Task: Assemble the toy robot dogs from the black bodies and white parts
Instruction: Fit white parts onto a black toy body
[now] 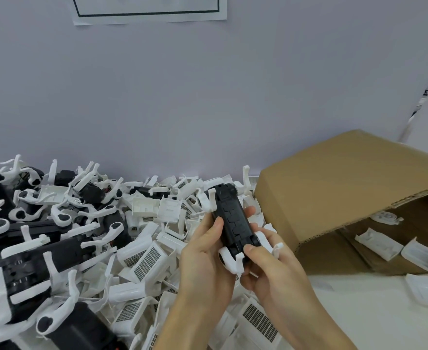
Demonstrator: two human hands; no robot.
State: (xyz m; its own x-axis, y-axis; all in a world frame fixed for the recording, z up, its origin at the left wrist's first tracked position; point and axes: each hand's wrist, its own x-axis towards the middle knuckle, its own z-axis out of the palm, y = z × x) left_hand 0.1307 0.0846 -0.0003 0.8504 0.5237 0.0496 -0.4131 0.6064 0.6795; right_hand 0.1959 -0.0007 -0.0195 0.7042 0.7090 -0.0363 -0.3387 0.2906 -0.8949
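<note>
Both hands (pixel 207 251) (pixel 271 269) grip black body (pixel 235 223) above white parts (pixel 147 261).

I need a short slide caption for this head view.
Both hands hold a black toy dog body above a pile of white parts.

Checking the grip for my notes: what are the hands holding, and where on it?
Both grip one black toy dog body: the left hand around its left side at mid-length, the right hand at its near end by the white legs.
</note>
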